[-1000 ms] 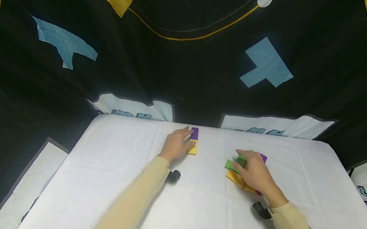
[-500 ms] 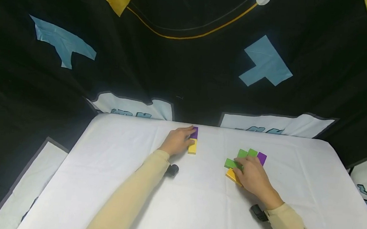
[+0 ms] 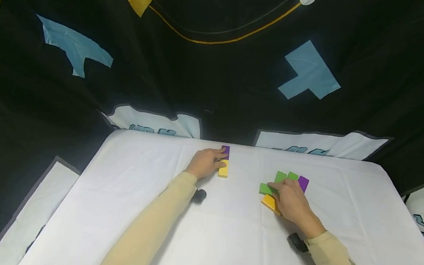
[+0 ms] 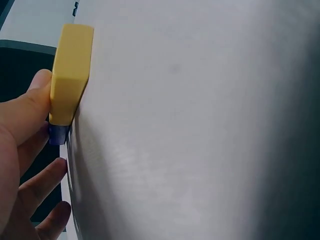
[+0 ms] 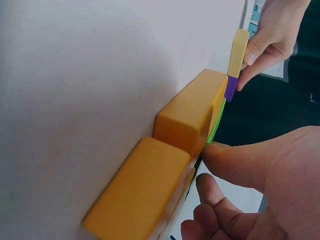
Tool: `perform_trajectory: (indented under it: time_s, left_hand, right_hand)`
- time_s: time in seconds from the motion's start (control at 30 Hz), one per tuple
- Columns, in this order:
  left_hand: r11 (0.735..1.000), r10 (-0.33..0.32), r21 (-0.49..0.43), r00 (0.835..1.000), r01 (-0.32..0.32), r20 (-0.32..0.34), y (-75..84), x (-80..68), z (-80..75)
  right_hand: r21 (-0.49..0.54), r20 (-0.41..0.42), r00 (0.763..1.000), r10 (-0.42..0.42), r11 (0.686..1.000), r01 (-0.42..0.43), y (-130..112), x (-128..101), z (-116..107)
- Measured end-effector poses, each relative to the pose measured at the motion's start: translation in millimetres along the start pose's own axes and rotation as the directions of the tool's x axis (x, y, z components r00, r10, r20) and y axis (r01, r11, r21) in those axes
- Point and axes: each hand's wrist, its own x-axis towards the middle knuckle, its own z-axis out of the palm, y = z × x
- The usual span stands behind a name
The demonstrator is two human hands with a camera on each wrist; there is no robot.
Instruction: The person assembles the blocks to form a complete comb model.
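Tablecloth (image 3: pixel 150 228), white, spreads across the whole work surface, with a black patterned backdrop (image 3: pixel 216 78) hanging behind it. Next down in size, the right-side cluster: two orange blocks (image 5: pixel 165 165) lying end to end on the cloth, a green block (image 3: pixel 266 189) just beside them, two more green blocks (image 3: pixel 285 176) and a purple one (image 3: pixel 303 183) a little farther back. Right hand (image 3: pixel 293 202) lies over that cluster, thumb tip touching the edge of the nearer orange block, fingers curled loosely; whether it truly grasps a block, I cannot tell. Over to the left, well apart, the left hand (image 3: pixel 205 163) rests near the table's far edge, thumb and fingertips pressed against a yellow block (image 3: pixel 223 169) joined end to end with a purple block (image 3: pixel 225 152), steadying the pair from their left side.
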Motion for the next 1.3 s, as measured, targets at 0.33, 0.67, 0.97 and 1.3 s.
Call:
perform_trajectory:
  time_s: [0.33, 0.67, 0.97, 1.3]
  left_hand:
    - [0.999, 0.003, -0.032, 1.0, -0.003, -0.011, 0.0, -0.1, -1.1]
    - [0.998, -0.03, -0.062, 1.0, 0.03, 0.0, 0.3, 0.6, 0.2]
    - [0.995, -0.045, -0.094, 0.999, 0.045, 0.0, 0.7, -0.2, 0.3]
    - [0.993, -0.05, -0.106, 0.999, 0.05, -0.001, 1.0, -1.6, -0.6]
  right_hand:
    - [0.045, -0.005, 0.998, -0.064, 0.997, 0.064, -2, 9, 6]
    - [0.081, -0.007, 0.999, 0.044, 0.996, -0.043, -11, 9, 4]
    - [-0.059, 0.057, 0.978, 0.2, 0.979, -0.197, -28, 6, 6]
    - [-0.1, 0.077, 0.984, 0.163, 0.983, -0.155, -35, 11, 13]
